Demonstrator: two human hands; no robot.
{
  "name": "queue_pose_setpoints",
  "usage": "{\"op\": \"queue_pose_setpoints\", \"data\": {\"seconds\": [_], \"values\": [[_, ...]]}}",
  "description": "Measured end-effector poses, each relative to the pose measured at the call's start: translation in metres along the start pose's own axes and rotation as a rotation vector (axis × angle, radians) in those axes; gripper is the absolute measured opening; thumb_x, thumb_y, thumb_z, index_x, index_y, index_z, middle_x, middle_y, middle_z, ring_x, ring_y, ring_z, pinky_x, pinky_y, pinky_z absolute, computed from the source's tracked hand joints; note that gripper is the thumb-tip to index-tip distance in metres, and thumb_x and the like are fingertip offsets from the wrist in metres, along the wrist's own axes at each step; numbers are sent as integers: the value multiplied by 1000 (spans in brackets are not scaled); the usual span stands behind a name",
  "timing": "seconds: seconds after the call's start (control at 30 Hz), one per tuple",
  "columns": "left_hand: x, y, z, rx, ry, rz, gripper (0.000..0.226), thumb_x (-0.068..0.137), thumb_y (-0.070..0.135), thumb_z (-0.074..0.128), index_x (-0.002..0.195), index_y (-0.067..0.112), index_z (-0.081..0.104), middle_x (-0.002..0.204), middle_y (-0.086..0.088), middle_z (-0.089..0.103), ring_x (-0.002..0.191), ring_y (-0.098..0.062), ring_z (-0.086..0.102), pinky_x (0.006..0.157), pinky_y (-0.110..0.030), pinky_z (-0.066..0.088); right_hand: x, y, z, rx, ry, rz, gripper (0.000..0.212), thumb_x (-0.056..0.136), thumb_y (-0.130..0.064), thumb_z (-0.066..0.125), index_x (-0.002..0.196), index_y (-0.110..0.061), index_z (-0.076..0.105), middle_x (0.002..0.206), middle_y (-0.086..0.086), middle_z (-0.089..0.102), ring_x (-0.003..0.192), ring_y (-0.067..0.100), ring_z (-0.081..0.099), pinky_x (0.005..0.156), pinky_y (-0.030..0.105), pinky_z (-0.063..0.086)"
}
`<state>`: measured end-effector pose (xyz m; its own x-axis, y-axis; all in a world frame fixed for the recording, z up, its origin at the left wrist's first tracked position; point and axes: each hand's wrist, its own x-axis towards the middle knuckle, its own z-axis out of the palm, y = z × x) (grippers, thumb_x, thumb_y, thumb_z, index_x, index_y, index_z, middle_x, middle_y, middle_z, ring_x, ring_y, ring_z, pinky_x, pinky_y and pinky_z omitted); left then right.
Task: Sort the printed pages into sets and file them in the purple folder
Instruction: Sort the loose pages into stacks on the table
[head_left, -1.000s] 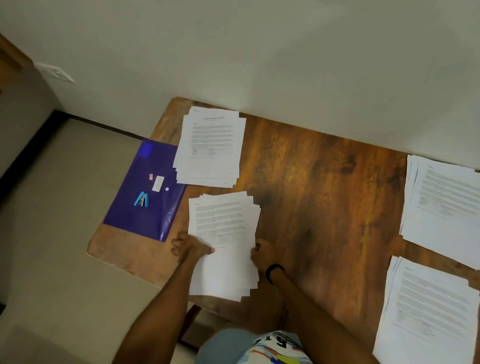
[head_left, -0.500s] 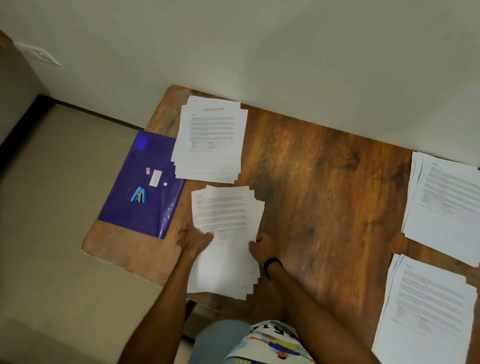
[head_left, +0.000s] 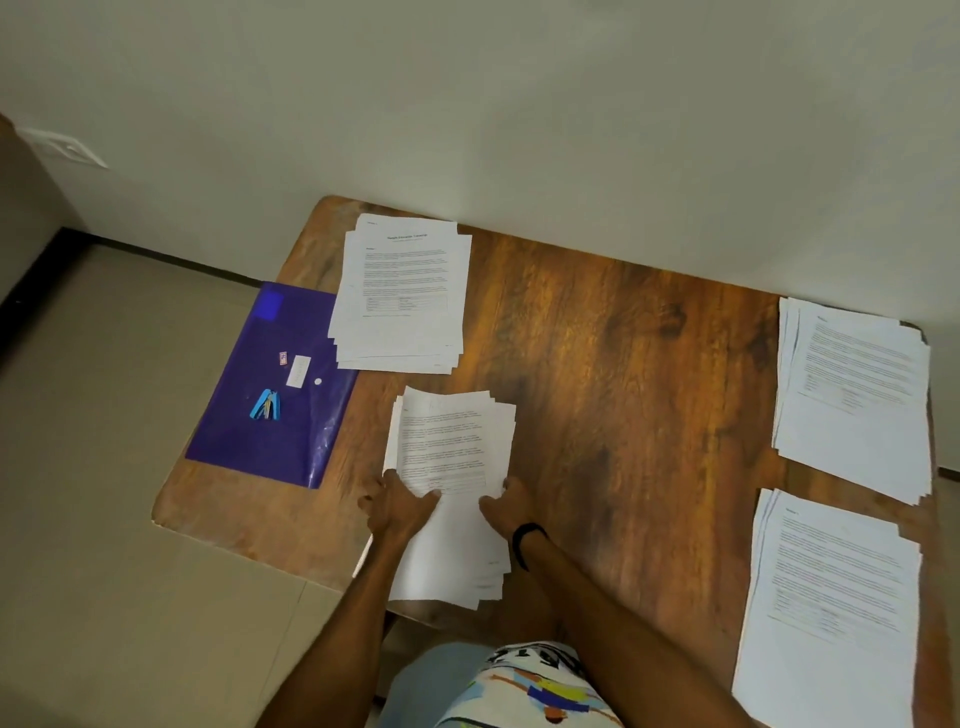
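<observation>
A loose stack of printed pages (head_left: 452, 467) lies at the near edge of the wooden table (head_left: 623, 389), its sheets fanned unevenly. My left hand (head_left: 397, 506) grips its left edge and my right hand (head_left: 506, 506), with a black wristband, grips its right edge. A second stack of pages (head_left: 402, 293) lies behind it near the wall. The purple folder (head_left: 270, 400) lies flat at the table's left edge, with a small blue stapler (head_left: 266, 405) and small white bits on top. Two more page stacks sit at the right: the far one (head_left: 857, 395) and the near one (head_left: 831, 608).
The table stands against a pale wall. Beige floor lies to the left, below the table's left edge, which the folder overhangs slightly. A wall socket (head_left: 65, 148) is at the far left. My patterned shorts show at the bottom.
Both hands have squeezed the near stack narrower, pushing its sides together. The view has shifted slightly; the other stacks and folder have stayed in place.
</observation>
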<state>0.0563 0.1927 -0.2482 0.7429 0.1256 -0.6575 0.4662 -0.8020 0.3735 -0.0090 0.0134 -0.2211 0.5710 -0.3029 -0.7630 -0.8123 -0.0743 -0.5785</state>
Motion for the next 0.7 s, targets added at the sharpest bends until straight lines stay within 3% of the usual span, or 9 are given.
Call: {"op": "queue_pose_setpoints", "data": {"seconds": [0.17,0.27,0.33,0.43,0.53,0.6,0.7], "values": [[-58,40,-30,-115,-23,70,80,80,53,73,144,23,37,148,-10,45,134,-34,46,112,-44,35,-6,-2,-9,123,-16,26,19,89,-10,65,98,-24,56,109,2,66,101,23,65,87,35,57],[-72,49,-38,-269,-37,42,68,91,26,72,147,11,37,144,-4,49,131,-30,49,109,-41,37,-9,-3,-12,198,-28,15,20,89,-5,63,94,-24,58,108,4,68,95,21,65,77,28,56],[-76,48,-40,-358,-95,33,54,94,13,67,143,13,44,134,3,51,123,-24,52,103,-37,41,-8,1,-14,248,-36,13,19,88,-2,64,98,-18,63,109,6,69,91,19,66,71,25,56],[-64,34,-39,-503,-235,-17,37,89,5,67,124,14,60,129,-8,64,106,-23,65,86,-33,53,-8,10,-20,356,-45,45,33,87,-3,69,118,-11,66,116,5,68,101,22,65,84,32,56],[-59,27,-36,-529,-325,-8,41,84,1,70,123,10,60,126,-15,66,104,-27,67,89,-41,56,-11,15,-33,429,-80,70,40,85,-7,75,123,-13,65,118,4,69,106,24,66,96,40,55],[-68,33,-40,-531,-337,48,34,87,0,70,116,13,59,117,-9,68,99,-24,67,87,-39,56,-12,18,-46,483,-179,90,38,84,-7,76,120,-14,68,118,8,72,105,30,69,96,47,55],[-85,50,-45,-541,-327,180,34,92,2,66,105,28,48,94,13,58,85,-10,59,65,-18,48,-18,20,-72,594,-303,62,42,82,-3,77,122,-9,67,122,16,70,110,37,68,96,59,52]]}}
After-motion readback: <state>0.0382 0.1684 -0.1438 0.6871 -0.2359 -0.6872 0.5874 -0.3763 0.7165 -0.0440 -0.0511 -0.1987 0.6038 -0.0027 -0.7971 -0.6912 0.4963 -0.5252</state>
